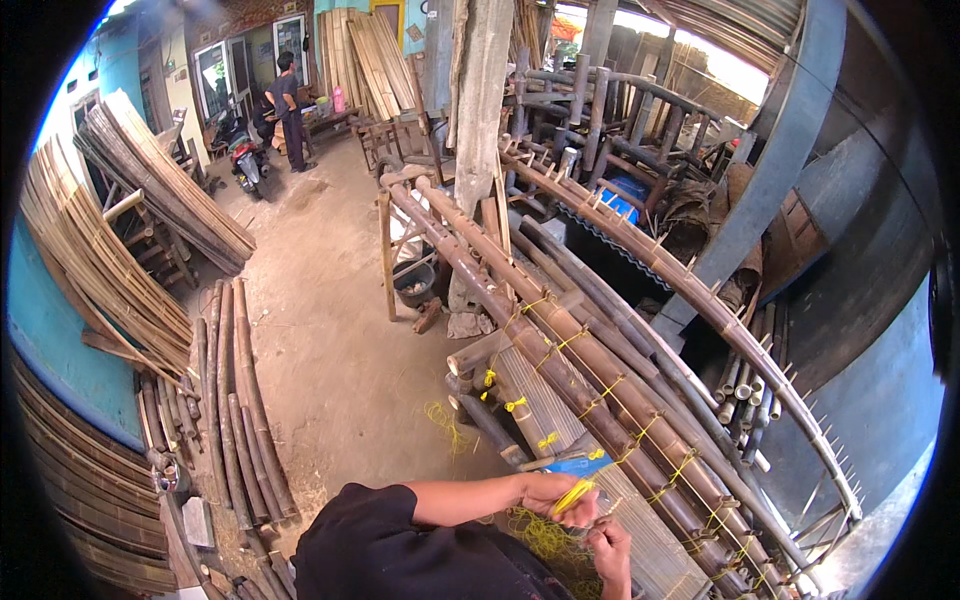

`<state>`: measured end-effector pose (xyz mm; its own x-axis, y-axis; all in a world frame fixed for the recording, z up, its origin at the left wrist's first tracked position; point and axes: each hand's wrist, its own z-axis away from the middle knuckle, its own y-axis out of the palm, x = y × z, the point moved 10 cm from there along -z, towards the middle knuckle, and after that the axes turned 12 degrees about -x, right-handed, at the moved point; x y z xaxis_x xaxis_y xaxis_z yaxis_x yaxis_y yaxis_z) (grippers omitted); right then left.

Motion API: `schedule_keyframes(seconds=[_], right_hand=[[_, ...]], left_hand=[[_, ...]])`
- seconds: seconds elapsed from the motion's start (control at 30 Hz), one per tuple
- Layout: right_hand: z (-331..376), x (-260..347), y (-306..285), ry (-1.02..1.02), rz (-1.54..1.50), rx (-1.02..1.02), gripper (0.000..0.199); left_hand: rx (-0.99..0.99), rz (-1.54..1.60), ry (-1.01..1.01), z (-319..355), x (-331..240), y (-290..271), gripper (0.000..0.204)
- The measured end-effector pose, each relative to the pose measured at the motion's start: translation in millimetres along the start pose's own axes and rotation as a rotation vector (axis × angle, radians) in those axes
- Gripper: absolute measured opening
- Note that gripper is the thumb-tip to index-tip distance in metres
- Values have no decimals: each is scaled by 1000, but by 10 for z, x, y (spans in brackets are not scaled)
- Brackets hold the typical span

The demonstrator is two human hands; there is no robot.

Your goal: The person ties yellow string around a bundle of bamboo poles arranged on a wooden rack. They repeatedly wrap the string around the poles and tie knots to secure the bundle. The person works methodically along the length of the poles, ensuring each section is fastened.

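Note:
My left hand (553, 494) is closed around a small bundle of yellow cord (573, 495), with my forearm stretched across from the left. Just below and to its right, my right hand (610, 548) is closed with its fingertips pinched together; what lies in them is too small to make out. Beside the hands run two long brown bamboo poles (560, 350), wrapped at intervals with yellow cord ties (592, 404). A loose tangle of yellow cord (545, 540) hangs below my hands.
Corrugated sheet (540, 385) lies under the poles. A long pegged bamboo pole (690, 280) and a concrete post (475, 130) stand beyond. Bamboo poles (245, 400) lie on the floor at left, bamboo slats (90, 240) lean there. A person (287, 110) stands near a motorcycle (248, 165).

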<state>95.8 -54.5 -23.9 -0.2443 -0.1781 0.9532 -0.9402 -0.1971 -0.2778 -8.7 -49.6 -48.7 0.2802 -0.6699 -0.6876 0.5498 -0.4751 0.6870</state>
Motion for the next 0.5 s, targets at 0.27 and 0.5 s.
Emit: schedule_keyframes(seconds=[0.27,0.5], right_hand=[[-144,788,525,-210,178,-11,11],[-378,-65,153,150,206,-207,14]], left_hand=[[218,-443,-239,19,535,-118,77],[-230,14,-135,-70,312,-937,41]])
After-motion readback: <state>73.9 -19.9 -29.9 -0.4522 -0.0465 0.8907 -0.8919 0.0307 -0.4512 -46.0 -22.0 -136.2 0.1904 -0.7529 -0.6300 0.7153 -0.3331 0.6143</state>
